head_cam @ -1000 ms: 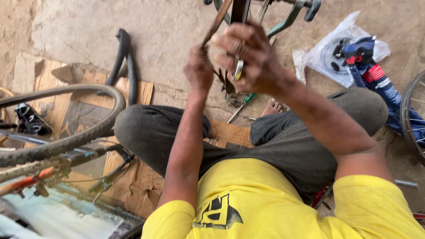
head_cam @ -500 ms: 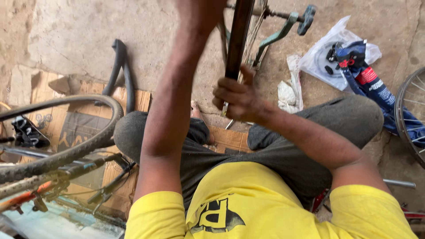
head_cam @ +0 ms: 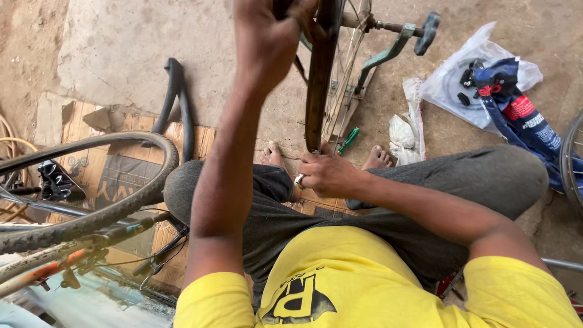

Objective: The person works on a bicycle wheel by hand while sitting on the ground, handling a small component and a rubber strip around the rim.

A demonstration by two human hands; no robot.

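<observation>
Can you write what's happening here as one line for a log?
left hand: gripping top of brown bicycle wheel rim | right hand: grip at rim's bottom | green-handled screwdriver: on ground, beside rim

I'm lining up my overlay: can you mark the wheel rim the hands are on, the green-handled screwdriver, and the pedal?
Rim [head_cam: 317,79], head view, on its brown outer face between the hands.
Screwdriver [head_cam: 350,137], head view, on the green handle.
Pedal [head_cam: 429,30], head view, on the dark pedal block at the crank's end.
</observation>
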